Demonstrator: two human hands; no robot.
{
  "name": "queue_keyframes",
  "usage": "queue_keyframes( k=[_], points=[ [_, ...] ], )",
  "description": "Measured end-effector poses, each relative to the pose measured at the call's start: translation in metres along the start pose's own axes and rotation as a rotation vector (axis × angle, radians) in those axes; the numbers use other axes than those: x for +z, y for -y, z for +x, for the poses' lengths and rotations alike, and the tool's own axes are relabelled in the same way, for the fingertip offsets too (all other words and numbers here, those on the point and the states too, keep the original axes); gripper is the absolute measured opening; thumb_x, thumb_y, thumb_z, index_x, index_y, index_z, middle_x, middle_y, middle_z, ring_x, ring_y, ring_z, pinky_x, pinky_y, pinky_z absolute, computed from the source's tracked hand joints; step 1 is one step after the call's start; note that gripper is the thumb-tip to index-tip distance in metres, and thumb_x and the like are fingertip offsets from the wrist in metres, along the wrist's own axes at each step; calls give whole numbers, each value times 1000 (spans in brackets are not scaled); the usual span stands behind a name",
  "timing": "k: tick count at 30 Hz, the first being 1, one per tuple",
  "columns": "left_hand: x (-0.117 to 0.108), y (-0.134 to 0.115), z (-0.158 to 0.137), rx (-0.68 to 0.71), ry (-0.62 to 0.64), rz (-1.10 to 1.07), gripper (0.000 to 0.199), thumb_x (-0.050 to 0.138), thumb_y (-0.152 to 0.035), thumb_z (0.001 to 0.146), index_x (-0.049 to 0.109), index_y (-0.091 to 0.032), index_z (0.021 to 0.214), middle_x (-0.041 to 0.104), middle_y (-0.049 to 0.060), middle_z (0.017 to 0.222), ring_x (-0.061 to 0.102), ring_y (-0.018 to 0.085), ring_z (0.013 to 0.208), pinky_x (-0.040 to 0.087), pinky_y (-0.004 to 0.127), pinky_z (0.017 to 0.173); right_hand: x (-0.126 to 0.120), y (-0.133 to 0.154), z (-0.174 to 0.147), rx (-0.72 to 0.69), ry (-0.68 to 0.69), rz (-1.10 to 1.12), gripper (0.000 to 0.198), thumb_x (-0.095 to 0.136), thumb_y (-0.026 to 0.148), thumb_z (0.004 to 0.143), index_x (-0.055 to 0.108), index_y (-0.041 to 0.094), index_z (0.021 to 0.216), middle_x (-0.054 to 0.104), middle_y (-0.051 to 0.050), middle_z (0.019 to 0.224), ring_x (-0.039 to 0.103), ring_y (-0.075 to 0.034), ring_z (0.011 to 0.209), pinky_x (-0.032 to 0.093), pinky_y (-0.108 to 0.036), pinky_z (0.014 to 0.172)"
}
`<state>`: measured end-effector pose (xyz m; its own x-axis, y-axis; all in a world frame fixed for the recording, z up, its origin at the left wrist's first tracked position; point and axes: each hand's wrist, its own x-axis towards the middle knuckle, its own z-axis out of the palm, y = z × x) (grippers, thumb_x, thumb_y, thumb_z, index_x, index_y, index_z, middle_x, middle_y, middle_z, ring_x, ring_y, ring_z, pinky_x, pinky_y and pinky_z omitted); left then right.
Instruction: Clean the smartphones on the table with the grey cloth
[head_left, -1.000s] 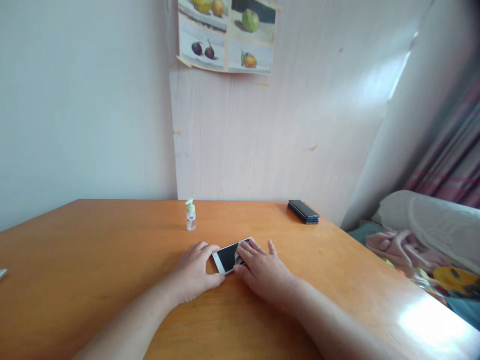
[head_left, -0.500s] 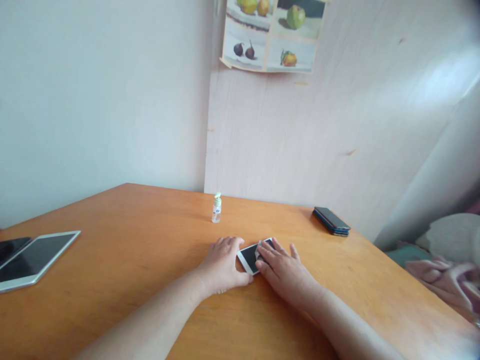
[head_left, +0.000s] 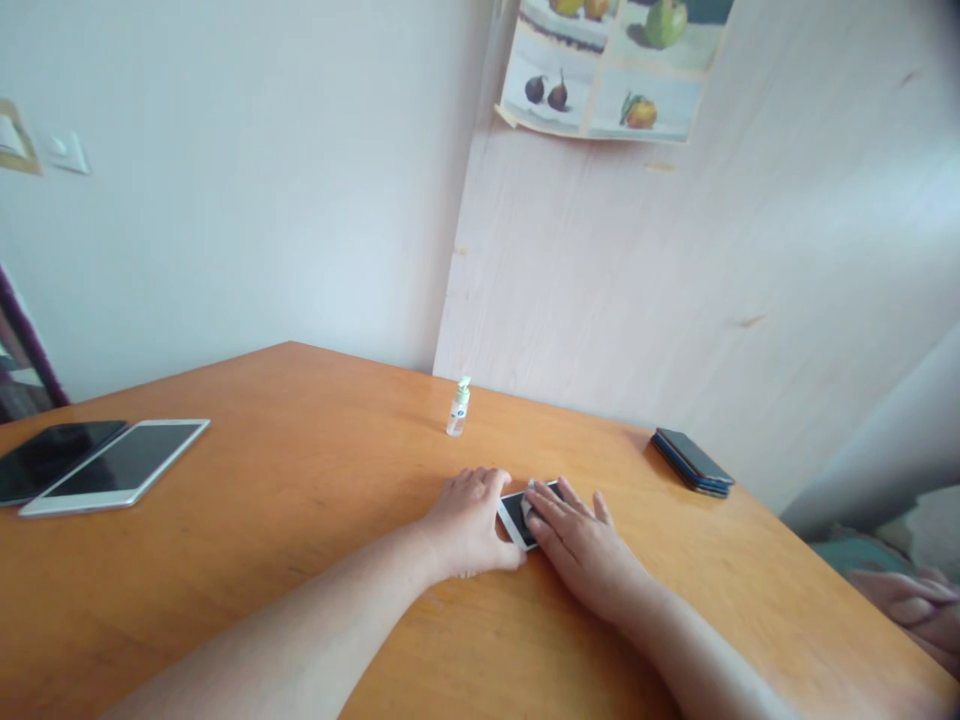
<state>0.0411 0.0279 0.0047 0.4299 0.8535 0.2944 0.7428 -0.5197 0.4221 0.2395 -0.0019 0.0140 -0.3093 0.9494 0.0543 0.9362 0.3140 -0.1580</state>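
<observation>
A white-framed phone (head_left: 515, 513) with a dark screen lies face up on the wooden table. My left hand (head_left: 471, 525) grips its left end, thumb at the near corner and fingers at the far edge. Under the fingertips of my right hand (head_left: 583, 548), a small piece of white tissue (head_left: 527, 504) is pressed on the screen. The right fingers lie nearly flat and hide most of the tissue and the phone's right part. Beyond the hands stands a small clear pump bottle (head_left: 458, 408) with a pale green top.
At the left of the table (head_left: 300, 450), a white tablet (head_left: 131, 465) partly overlaps a black tablet (head_left: 52, 455). A stack of dark phones (head_left: 690, 462) sits near the right edge. A fruit poster (head_left: 600, 75) hangs on the wall behind. Crumpled fabric (head_left: 911, 605) lies beyond the table's right edge.
The view has swung left and tilted, bringing more of the black tablet and a wall switch into sight. Both hands keep about the same hold on the phone and tissue.
</observation>
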Motion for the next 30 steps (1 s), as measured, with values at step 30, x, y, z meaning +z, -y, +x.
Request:
queue_keyframes(
  k=[30],
  points=[
    [-3,-2,0,16,29,-14,71,75,-50,58,50,-20,118,61,12,116,56,33,109,45,42,93,-3,-4,-3,125,45,-69,56,22,52,100,34,29,150,29,-3,157,12,-31,147,7,-70,111]
  ],
)
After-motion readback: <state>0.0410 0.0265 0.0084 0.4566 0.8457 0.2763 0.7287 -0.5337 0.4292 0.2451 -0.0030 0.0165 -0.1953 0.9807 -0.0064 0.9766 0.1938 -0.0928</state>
